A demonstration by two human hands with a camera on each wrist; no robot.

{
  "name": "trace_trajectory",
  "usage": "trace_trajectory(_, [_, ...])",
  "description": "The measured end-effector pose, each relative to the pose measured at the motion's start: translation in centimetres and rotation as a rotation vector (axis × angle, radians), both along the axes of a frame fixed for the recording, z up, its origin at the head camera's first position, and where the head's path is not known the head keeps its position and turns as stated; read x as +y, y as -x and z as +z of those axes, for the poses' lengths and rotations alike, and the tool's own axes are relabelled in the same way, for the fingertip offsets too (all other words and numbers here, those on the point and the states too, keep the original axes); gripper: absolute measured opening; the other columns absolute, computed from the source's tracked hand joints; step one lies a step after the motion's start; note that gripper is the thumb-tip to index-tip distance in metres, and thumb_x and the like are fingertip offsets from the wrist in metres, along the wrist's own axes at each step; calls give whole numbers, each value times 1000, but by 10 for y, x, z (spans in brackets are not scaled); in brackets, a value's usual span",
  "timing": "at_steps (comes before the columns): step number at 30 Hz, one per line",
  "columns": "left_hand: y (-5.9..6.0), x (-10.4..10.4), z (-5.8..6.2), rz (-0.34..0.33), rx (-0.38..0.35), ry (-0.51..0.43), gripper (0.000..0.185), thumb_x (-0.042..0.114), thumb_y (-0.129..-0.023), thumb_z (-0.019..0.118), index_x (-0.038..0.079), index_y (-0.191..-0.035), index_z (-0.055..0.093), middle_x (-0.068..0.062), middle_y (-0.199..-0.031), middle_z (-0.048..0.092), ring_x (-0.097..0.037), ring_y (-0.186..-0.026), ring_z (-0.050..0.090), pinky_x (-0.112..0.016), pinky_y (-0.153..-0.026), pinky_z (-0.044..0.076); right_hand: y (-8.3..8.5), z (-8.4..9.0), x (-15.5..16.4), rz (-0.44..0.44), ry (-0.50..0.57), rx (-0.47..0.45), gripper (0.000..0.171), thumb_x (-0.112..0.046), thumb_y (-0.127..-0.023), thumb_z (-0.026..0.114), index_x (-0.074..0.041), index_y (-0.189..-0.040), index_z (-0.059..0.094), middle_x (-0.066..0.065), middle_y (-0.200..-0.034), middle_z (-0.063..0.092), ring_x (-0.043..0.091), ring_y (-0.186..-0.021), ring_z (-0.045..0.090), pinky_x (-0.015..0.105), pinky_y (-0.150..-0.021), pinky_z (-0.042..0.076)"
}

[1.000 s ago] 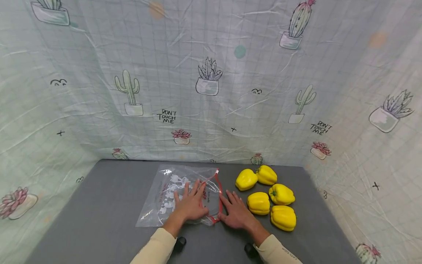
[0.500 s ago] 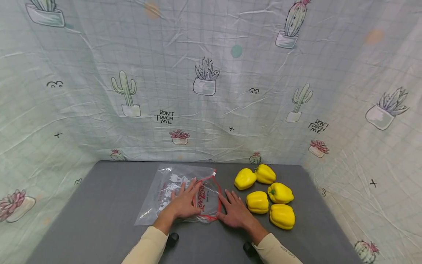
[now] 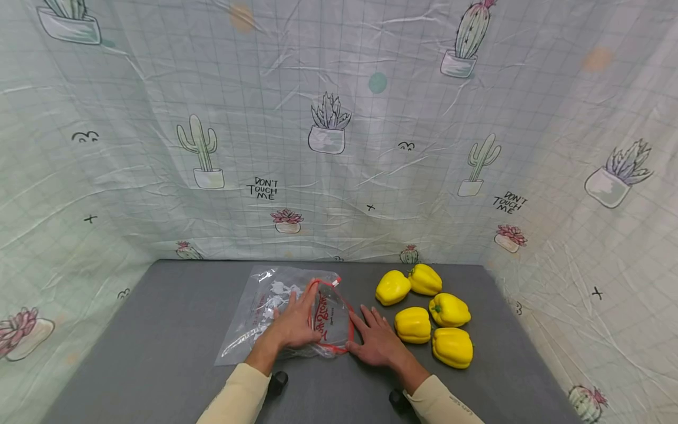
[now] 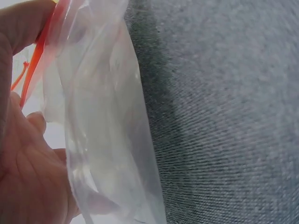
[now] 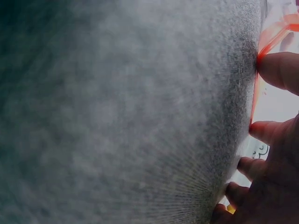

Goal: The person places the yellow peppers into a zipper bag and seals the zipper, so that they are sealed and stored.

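A clear plastic zip bag (image 3: pixel 241 333) with a red-edged mouth and red and white print lies on the grey table. Its mouth gapes toward the right. My left hand (image 3: pixel 290 327) rests over the bag, thumb and forefinger spread along the raised upper red edge (image 3: pixel 312 303). In the left wrist view the clear film (image 4: pixel 107 116) stands up from the table beside that hand. My right hand (image 3: pixel 378 341) lies with straight fingers, its thumb (image 5: pixel 280 70) and fingertips touching the lower red edge against the table. Several yellow bell peppers (image 3: pixel 413 325) sit just right of it.
The grey table (image 3: pixel 169 330) ends at a hanging cactus-print cloth (image 3: pixel 238 135) behind and on both sides. A white-and-red slider tab (image 3: pixel 336 282) shows at the far corner of the bag's mouth.
My left hand has moved left, drawing the upper red edge back and widening the bag's mouth. The right hand stays at the lower edge. The peppers lie as before.
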State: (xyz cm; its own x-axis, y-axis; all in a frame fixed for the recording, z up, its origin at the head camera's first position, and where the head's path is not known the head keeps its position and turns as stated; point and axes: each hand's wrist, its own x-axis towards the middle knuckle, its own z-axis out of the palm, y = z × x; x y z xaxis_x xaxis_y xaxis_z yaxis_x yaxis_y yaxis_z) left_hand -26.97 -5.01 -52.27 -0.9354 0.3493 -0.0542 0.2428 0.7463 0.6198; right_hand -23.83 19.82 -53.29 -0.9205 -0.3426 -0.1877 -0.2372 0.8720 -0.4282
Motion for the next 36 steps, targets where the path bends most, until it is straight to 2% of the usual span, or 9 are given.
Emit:
trace_trajectory(10, [-3, 3, -3, -17, -4, 32, 119, 32, -73, 87, 28, -169, 16, 3, -178, 10, -53, -160, 9, -93, -107, 9, 0, 3, -3, -17, 9, -1, 74, -47, -99, 64, -14, -161, 40, 21, -171, 29, 47, -159, 22, 66, -127, 22])
trace_trajectory(17, [-4, 9, -4, -3, -11, 46, 128, 35, -66, 90, 27, -169, 15, 3, -178, 9, -54, -160, 5, -93, -107, 5, 0, 4, -3, -29, 6, 9, 77, -52, -96, 67, -15, -160, 42, 22, -169, 31, 49, -158, 25, 68, -124, 26])
trace_trajectory(23, [-3, 13, -5, 12, -15, 73, 136, 37, -62, 96, 26, -169, 12, 2, -178, 8, -54, -160, 5, -93, -107, 4, 1, 5, -3, -1, 3, 37, 79, -53, -96, 67, -14, -160, 43, 21, -169, 31, 48, -157, 27, 68, -123, 29])
trace_trajectory(30, [-2, 14, -3, 16, -19, 72, 140, 37, -62, 97, 28, -169, 8, -1, -178, 10, -55, -159, 7, -93, -106, 5, -1, 10, -2, -4, 49, 40, 80, -51, -94, 70, -14, -159, 44, 21, -169, 31, 48, -156, 28, 70, -117, 37])
trace_trajectory(36, [-2, 14, -2, 22, -30, 73, 140, 37, -62, 97, 29, -169, 7, -1, -178, 10, -54, -160, 7, -92, -108, 4, 0, 14, -1, -25, 109, 44, 77, -49, -95, 70, -15, -159, 44, 21, -169, 32, 47, -156, 30, 70, -117, 37])
